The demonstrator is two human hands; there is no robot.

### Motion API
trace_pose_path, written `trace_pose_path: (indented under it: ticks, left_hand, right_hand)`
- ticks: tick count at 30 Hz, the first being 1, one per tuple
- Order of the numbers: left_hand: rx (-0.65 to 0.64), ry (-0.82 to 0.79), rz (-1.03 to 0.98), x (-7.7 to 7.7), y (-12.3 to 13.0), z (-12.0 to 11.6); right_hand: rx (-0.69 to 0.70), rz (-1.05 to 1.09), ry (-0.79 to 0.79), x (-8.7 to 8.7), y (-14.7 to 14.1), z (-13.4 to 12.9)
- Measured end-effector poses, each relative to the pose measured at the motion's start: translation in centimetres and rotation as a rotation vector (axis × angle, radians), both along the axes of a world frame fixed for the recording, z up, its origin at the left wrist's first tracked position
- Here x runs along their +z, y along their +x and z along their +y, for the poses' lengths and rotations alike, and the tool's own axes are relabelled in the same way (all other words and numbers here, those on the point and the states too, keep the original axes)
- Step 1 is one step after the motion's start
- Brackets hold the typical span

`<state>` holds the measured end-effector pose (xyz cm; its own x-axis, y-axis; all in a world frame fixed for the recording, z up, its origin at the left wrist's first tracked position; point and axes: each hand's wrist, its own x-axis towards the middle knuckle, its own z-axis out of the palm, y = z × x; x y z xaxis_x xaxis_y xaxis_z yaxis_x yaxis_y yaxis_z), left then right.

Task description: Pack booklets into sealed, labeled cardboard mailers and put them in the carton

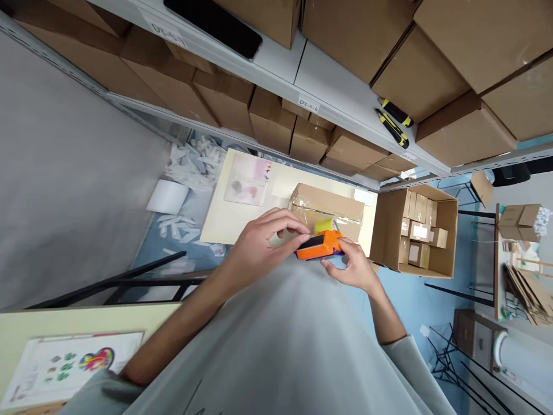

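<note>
An orange tape dispenser with a black part and a purple lower edge is held in front of my shirt. A yellow roll shows at its far side. My right hand grips the dispenser's right end between thumb and fingers. At its left end, the thumb and forefinger of my left hand come together in a pinch; what lies between them is too small to make out. Just beyond both hands, a taped cardboard box lies on the pale yellow table.
Shelves of cardboard boxes run overhead, with two utility knives and a black phone on the ledge. An open carton of small boxes stands right. A printed sheet lies on the table; paper scraps litter the left.
</note>
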<state>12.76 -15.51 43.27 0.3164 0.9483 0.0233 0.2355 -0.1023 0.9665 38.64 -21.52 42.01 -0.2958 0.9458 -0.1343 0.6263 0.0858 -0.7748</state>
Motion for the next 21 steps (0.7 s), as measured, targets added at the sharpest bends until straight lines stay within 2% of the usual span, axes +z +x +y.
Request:
trace_pose_path:
  ticks: [5, 9, 12, 16, 19, 21]
  left_hand:
    - [0.025, -0.247, -0.012, -1.2, 0.3, -1.4]
    - [0.098, -0.398, -0.005, -2.5, 0.8, -2.2]
    - [0.147, -0.478, -0.061, -3.7, 1.4, -2.7]
    - [0.266, -0.547, -0.157, -5.2, 1.3, -2.6]
    - [0.376, -0.565, -0.18, -6.4, 0.4, -1.7]
    - [0.397, -0.576, -0.223, -7.6, 0.2, -0.8]
  right_hand:
    - [-0.068, 0.017, -0.22, -1.2, -0.3, -1.3]
    - [-0.104, -0.028, -0.312, -1.2, -0.2, -1.2]
    - [-0.061, -0.099, -0.418, -0.3, 0.5, -0.8]
    - [0.004, -0.255, -0.529, 1.8, 2.3, 0.4]
    - [0.034, -0.288, -0.586, 3.5, 3.7, 2.2]
    - [0.052, -0.263, -0.636, 4.2, 4.4, 4.1]
